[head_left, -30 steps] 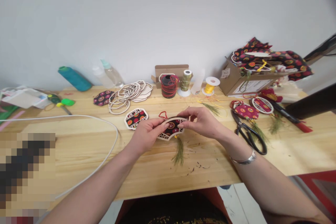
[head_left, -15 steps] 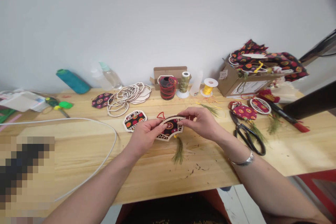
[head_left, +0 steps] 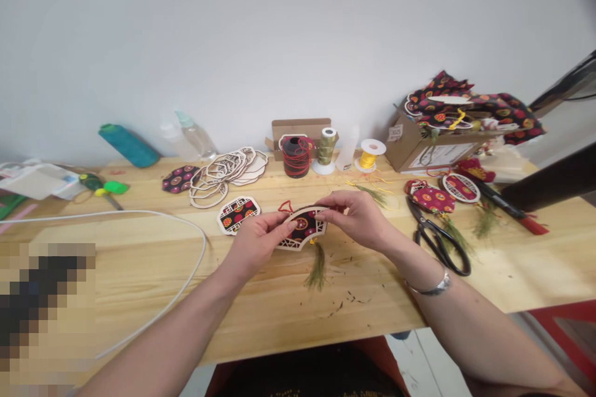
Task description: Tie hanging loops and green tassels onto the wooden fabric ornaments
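Between my two hands is a fan-shaped ornament (head_left: 305, 226) with a pale wooden lattice frame over dark patterned fabric. A green tassel (head_left: 317, 270) hangs from its lower edge, and a red cord loop (head_left: 285, 206) sticks up at its top. My left hand (head_left: 261, 239) pinches the left end, thumb on the front. My right hand (head_left: 351, 217) grips the upper right end with thumb and fingertips; the fingers behind are partly hidden. Just left of the ornament lies another framed fabric piece (head_left: 239, 215), flat on the wooden table (head_left: 279, 316).
Black-handled scissors (head_left: 442, 242) and finished ornaments (head_left: 433, 198) lie to the right. Behind stand red cord (head_left: 297, 158), green thread (head_left: 327, 149) and a yellow spool (head_left: 370, 155). Wooden frames (head_left: 228, 170) are piled back left. A white cable (head_left: 202, 248) curves across the left; a box (head_left: 414, 146) holds fabric.
Almost nothing differs. Both hands keep their hold on the fan-shaped ornament, and the view has shifted very slightly.
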`<state>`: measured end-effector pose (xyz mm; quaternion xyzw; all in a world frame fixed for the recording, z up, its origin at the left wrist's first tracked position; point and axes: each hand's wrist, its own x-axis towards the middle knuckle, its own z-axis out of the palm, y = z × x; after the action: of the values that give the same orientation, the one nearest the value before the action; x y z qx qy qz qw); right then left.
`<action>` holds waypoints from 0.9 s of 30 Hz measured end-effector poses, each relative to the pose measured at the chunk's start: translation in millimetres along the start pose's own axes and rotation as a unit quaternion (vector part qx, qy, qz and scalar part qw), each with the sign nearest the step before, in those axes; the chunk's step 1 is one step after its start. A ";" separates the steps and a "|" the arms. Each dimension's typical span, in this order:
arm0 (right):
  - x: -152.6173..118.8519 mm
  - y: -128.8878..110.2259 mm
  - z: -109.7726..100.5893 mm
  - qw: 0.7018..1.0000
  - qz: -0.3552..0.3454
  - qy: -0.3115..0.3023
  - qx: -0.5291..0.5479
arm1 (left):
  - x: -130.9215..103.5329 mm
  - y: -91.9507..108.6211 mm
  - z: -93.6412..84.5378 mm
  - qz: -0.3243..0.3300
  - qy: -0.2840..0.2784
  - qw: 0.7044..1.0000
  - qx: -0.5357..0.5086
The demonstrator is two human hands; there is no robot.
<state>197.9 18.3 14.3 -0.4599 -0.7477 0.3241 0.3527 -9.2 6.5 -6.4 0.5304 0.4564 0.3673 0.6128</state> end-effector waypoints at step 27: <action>0.1 3.4 3.2 0.998 -0.020 0.046 0.049 | -1.0 -1.1 -0.6 0.052 -0.001 0.996 0.073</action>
<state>196.7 19.1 9.8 -0.4417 -0.7227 0.3320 0.4153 -10.1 5.6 -7.3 0.5968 0.4532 0.3636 0.5533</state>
